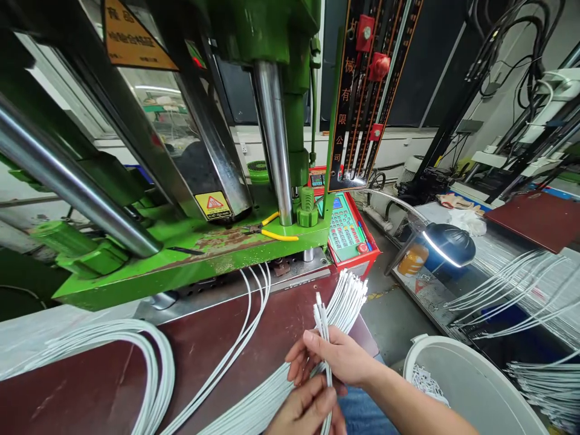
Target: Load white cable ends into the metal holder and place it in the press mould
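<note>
The right hand point(338, 356) pinches a few white cables point(322, 320) at 6 o'clock, tips up, and the left hand point(308, 411) below grips them too, so I think it helps to keep the tips even, clear of the bundle point(348, 296) behind.

I see a green press machine point(190, 241) filling the far left, its steel columns point(272, 133) rising out of view, with a red-framed control panel point(347, 232) just beside it. A dark brown table point(90, 380) lies near me. On the right, a lit gooseneck lamp point(446, 244) leans over a side bench point(426, 290), a white bucket point(471, 386) stands on the grey floor point(389, 314), and black cables point(512, 54) hang far right.
</note>
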`<state>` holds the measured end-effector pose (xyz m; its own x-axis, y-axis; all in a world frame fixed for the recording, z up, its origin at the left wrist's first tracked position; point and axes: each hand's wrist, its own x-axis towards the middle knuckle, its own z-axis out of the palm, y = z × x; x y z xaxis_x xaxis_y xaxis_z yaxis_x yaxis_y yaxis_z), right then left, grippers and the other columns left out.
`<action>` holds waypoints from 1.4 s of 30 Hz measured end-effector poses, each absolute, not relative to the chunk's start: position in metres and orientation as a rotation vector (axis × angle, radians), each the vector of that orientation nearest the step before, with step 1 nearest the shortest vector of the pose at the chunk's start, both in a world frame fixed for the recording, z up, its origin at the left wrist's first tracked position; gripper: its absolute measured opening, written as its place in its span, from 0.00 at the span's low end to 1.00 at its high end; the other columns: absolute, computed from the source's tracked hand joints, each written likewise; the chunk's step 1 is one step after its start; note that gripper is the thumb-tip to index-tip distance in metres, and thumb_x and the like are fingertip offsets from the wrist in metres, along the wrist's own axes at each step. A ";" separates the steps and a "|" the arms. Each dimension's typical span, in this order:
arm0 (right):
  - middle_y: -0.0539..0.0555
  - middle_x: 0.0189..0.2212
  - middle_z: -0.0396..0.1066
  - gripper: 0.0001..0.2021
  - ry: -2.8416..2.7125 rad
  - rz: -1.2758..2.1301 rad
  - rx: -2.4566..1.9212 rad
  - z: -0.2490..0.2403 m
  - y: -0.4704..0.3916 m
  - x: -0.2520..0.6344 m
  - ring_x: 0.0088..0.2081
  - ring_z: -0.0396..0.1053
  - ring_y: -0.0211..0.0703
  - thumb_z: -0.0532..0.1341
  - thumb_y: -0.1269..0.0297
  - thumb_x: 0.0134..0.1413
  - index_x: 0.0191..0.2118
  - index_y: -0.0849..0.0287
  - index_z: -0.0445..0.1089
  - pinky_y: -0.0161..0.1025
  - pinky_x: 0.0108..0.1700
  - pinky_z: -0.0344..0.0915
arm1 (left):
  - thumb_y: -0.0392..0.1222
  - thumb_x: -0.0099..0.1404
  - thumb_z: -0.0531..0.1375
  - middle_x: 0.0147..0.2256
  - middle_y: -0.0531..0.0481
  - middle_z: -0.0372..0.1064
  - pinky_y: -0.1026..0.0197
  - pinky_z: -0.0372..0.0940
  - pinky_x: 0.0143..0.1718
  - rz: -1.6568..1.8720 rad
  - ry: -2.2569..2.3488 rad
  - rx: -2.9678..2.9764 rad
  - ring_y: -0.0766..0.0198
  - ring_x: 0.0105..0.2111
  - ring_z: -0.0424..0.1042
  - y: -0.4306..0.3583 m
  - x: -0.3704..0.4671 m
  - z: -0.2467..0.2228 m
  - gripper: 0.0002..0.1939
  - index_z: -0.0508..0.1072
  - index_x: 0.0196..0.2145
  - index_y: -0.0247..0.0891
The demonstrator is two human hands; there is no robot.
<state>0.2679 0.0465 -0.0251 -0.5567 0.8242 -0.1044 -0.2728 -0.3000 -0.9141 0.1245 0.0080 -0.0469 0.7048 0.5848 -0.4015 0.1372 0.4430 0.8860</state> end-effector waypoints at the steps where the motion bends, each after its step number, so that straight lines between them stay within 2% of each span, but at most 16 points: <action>1: 0.57 0.29 0.72 0.23 -1.209 1.925 -0.769 -0.023 0.048 0.271 0.24 0.67 0.34 0.53 0.48 0.60 0.40 0.66 0.71 0.29 0.25 0.62 | 0.67 0.56 0.52 0.18 0.53 0.64 0.63 0.54 0.22 0.377 0.755 1.035 0.67 0.17 0.59 0.009 0.132 -0.052 0.26 0.67 0.34 0.39; 3: 0.57 0.30 0.72 0.21 -1.116 1.888 -0.762 -0.021 0.054 0.278 0.25 0.68 0.35 0.56 0.49 0.58 0.43 0.65 0.70 0.31 0.26 0.63 | 0.65 0.58 0.52 0.16 0.54 0.63 0.65 0.51 0.21 0.439 0.732 0.951 0.70 0.15 0.55 0.009 0.139 -0.060 0.26 0.66 0.32 0.37; 6: 0.56 0.31 0.72 0.20 -0.889 1.755 -0.766 -0.022 0.061 0.285 0.28 0.70 0.39 0.57 0.50 0.57 0.44 0.64 0.68 0.35 0.30 0.66 | 0.64 0.55 0.57 0.16 0.52 0.64 0.67 0.46 0.19 0.398 0.719 0.878 0.73 0.15 0.55 0.006 0.144 -0.062 0.26 0.67 0.29 0.34; 9: 0.58 0.32 0.73 0.20 -0.980 1.724 -0.811 -0.025 0.062 0.285 0.28 0.71 0.39 0.55 0.51 0.59 0.44 0.65 0.68 0.35 0.31 0.65 | 0.60 0.54 0.61 0.18 0.50 0.67 0.67 0.50 0.18 0.397 0.705 0.700 0.70 0.15 0.60 0.008 0.154 -0.049 0.23 0.67 0.31 0.34; 12: 0.59 0.33 0.73 0.19 -1.156 1.787 -0.819 -0.023 0.062 0.285 0.31 0.72 0.40 0.54 0.52 0.61 0.44 0.65 0.68 0.36 0.33 0.66 | 0.54 0.56 0.61 0.19 0.52 0.66 0.65 0.58 0.15 0.560 0.682 0.605 0.68 0.14 0.62 0.014 0.170 -0.034 0.18 0.66 0.30 0.35; 16: 0.59 0.42 0.71 0.19 -1.349 1.546 -0.852 -0.003 0.073 0.301 0.39 0.71 0.42 0.56 0.56 0.61 0.52 0.61 0.63 0.40 0.41 0.66 | 0.52 0.58 0.59 0.17 0.53 0.64 0.68 0.55 0.11 0.551 0.609 0.592 0.71 0.11 0.59 0.016 0.178 -0.030 0.17 0.67 0.33 0.34; 18: 0.58 0.44 0.70 0.17 -1.664 1.519 -0.846 0.011 0.078 0.311 0.43 0.69 0.43 0.55 0.58 0.61 0.52 0.61 0.66 0.39 0.45 0.65 | 0.51 0.58 0.59 0.19 0.52 0.65 0.68 0.57 0.12 0.529 0.589 0.580 0.70 0.12 0.61 0.015 0.176 -0.033 0.17 0.68 0.34 0.33; 21: 0.56 0.40 0.73 0.14 -2.224 1.569 -0.826 0.026 0.082 0.315 0.41 0.71 0.41 0.55 0.61 0.61 0.46 0.63 0.72 0.33 0.42 0.65 | 0.48 0.58 0.60 0.20 0.50 0.66 0.66 0.60 0.15 0.556 0.575 0.554 0.67 0.15 0.64 0.014 0.171 -0.033 0.14 0.68 0.33 0.32; 25: 0.54 0.42 0.73 0.13 -2.305 1.196 -0.976 0.032 0.081 0.301 0.43 0.70 0.39 0.54 0.63 0.62 0.48 0.60 0.70 0.31 0.45 0.62 | 0.43 0.60 0.58 0.21 0.49 0.66 0.64 0.61 0.18 0.679 0.597 0.521 0.66 0.17 0.65 0.017 0.165 -0.027 0.10 0.70 0.31 0.32; 29: 0.53 0.40 0.73 0.13 -2.545 1.245 -0.771 0.028 0.093 0.284 0.41 0.71 0.37 0.53 0.62 0.63 0.46 0.60 0.71 0.29 0.43 0.62 | 0.42 0.60 0.59 0.23 0.47 0.67 0.61 0.63 0.23 0.772 0.630 0.532 0.64 0.21 0.67 0.020 0.154 -0.025 0.09 0.71 0.29 0.31; 32: 0.54 0.41 0.72 0.14 -2.456 0.846 -1.100 0.016 0.115 0.279 0.42 0.69 0.39 0.52 0.60 0.64 0.46 0.59 0.70 0.34 0.45 0.61 | 0.42 0.61 0.59 0.26 0.48 0.68 0.59 0.64 0.30 0.774 0.693 0.506 0.63 0.25 0.68 0.022 0.143 -0.026 0.09 0.71 0.35 0.33; 36: 0.60 0.42 0.67 0.14 -2.432 0.197 -1.539 -0.015 0.149 0.271 0.46 0.63 0.49 0.60 0.60 0.58 0.46 0.62 0.69 0.44 0.48 0.59 | 0.43 0.62 0.58 0.30 0.48 0.68 0.58 0.65 0.34 0.816 0.747 0.564 0.64 0.28 0.69 0.024 0.131 -0.024 0.10 0.70 0.38 0.34; 42: 0.59 0.39 0.63 0.08 -2.622 -0.197 -1.441 -0.033 0.156 0.261 0.43 0.61 0.50 0.56 0.65 0.61 0.40 0.64 0.67 0.43 0.44 0.60 | 0.46 0.63 0.56 0.27 0.50 0.67 0.60 0.64 0.28 0.873 0.853 0.721 0.67 0.23 0.65 0.027 0.128 -0.024 0.11 0.67 0.38 0.35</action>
<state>0.2613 0.1558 -0.0328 -0.5302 0.8268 0.1880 0.8456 0.5319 0.0454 0.1283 0.0271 -0.0237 0.3719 0.8678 -0.3296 -0.3493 0.4598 0.8164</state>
